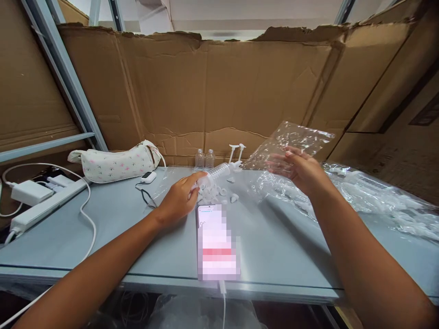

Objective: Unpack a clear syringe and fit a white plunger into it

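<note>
My left hand (pixel 181 196) is closed at the near end of a clear, ribbed plastic piece (pixel 219 172) that lies slanted over a pile of small white plastic pieces (pixel 210 193). Its far end meets some white parts, and two white T-shaped pieces (pixel 237 151) stick up there. Raised on the other side, my right hand (pixel 297 167) grips a clear plastic bag (pixel 288 137), its fingers seen partly through the film. A phone (pixel 214 242) lies in front of the pile, its screen partly pixelated.
Two small clear bottles (pixel 205 159) stand near the cardboard wall (pixel 222 91). At left are a floral pouch (pixel 116 163), a small white device (pixel 148 177) and a power strip (pixel 48 205) with cables. A large clear bag of white pieces (pixel 387 196) covers the right.
</note>
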`<state>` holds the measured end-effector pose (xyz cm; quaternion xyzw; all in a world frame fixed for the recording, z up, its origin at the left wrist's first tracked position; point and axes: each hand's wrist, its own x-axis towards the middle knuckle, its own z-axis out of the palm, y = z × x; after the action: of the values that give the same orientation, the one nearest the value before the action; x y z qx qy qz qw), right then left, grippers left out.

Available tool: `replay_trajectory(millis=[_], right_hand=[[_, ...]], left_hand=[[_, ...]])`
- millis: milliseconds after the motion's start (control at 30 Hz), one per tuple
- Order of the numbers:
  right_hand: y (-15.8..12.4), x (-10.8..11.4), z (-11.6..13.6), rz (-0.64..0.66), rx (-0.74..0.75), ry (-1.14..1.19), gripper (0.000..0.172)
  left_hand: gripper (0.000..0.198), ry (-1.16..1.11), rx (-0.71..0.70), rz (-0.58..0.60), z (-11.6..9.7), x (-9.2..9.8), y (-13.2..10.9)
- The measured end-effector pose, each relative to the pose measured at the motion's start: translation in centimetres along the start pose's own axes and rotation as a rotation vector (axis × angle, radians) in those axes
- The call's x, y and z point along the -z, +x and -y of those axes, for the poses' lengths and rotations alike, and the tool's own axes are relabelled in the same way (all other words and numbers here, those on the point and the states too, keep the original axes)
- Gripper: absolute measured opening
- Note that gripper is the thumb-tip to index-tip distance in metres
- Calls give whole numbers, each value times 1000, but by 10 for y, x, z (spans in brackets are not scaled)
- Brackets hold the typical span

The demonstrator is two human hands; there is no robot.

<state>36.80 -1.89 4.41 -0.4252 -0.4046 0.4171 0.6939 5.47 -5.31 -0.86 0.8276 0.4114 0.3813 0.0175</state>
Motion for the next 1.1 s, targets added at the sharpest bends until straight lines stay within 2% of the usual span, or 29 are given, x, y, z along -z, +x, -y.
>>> replay_trajectory(millis=[100,233,367,533,767,1100], right_hand=[[4,14,8,-110,96,35,18],[11,31,12,-229,214,93,18],[13,31,11,-260,235,91,17],[7,20,9,-226,225,24,16],[7,16,7,-243,183,-31,19],[11,20,3,-219,191,-40,17]], left_hand=[[38,-28,-144,55,-1,1,-1],[37,-66,-365,209,-7,2,-1],[38,-33,-461,305,-18,-2,-1],[39,58,-411,355,-22,-9,-5],[34,169,-245,406,-23,-7,-2],[30,204,-203,328,-29,-8,0]])
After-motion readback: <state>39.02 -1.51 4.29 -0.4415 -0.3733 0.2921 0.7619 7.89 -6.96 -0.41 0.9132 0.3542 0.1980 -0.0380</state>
